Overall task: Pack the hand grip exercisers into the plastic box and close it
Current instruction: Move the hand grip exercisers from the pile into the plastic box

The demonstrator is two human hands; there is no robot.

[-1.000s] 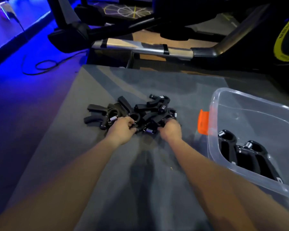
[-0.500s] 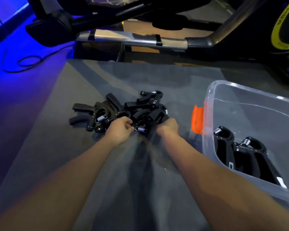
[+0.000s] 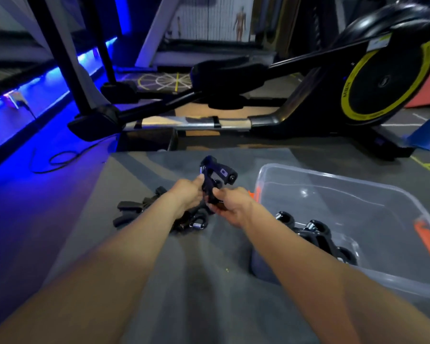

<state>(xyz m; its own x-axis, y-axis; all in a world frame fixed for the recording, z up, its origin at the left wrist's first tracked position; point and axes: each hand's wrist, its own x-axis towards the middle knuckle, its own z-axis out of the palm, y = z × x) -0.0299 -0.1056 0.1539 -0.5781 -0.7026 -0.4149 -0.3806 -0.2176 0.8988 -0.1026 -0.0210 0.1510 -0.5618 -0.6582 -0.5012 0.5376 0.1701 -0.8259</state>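
Observation:
A black hand grip exerciser (image 3: 215, 173) is lifted above the grey mat, held by both hands. My left hand (image 3: 188, 194) grips its left handle and my right hand (image 3: 232, 206) grips the lower end. Beneath my left forearm lies a pile of black hand grip exercisers (image 3: 144, 209) with metal springs, partly hidden. To the right stands the clear plastic box (image 3: 372, 194) with orange latches (image 3: 426, 240). Inside it, near its left wall, lie a few packed exercisers (image 3: 315, 233). No lid is in view.
The grey mat (image 3: 199, 281) lies on the floor. Behind it stands an exercise machine (image 3: 372, 80) with a black and yellow flywheel and a silver rail (image 3: 184, 121). A black cable (image 3: 57, 157) curls on the blue-lit floor at left.
Both hands have risen from the pile with one exerciser between them. The camera has tilted up, showing more of the exercise machine and the box.

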